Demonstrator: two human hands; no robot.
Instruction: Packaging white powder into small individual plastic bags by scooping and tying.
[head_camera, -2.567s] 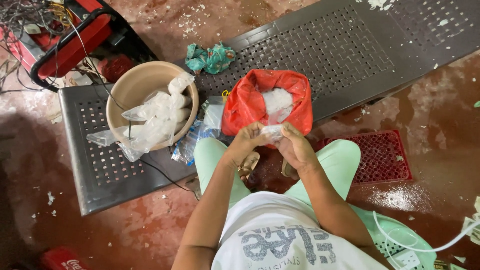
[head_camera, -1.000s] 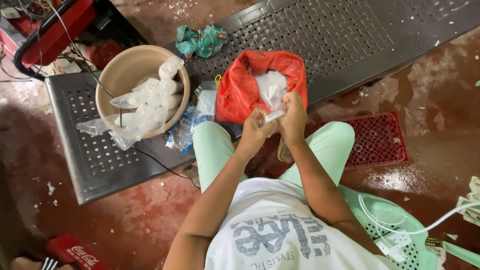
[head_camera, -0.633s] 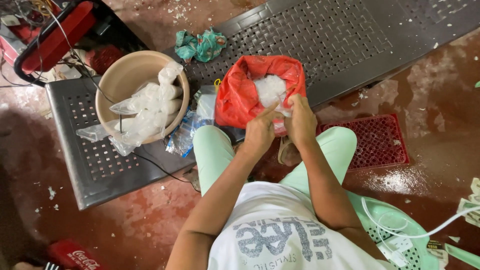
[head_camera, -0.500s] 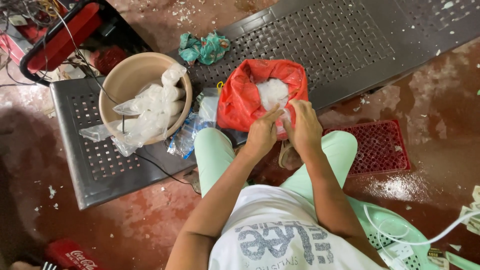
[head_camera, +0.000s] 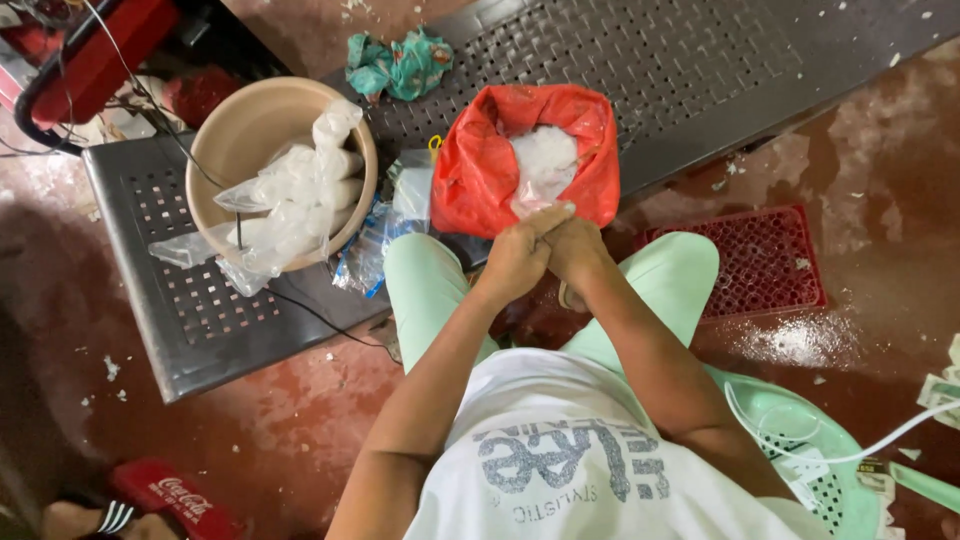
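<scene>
Hands at the red bag

Together, the left hand (head_camera: 515, 262) and right hand (head_camera: 577, 250) pinch a small clear plastic bag (head_camera: 532, 205) at the red bag (head_camera: 480, 165), on a perforated metal bench (head_camera: 690, 70). At ten o'clock sits a tan basin (head_camera: 240, 125); the red floor (head_camera: 880, 240) is wet.

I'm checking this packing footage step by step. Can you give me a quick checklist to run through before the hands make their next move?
1. Red bag mouth open, white contents reachable: ok.
2. Left hand and right hand together at the bag's near edge: ok.
3. What the fingers pinch: cannot tell.
4. Tan bowl has room beside its clear filled bags: ok.
5. Bowl fully on the metal bench: ok.
6. Floor free of spilled white bits: not ok.
</scene>
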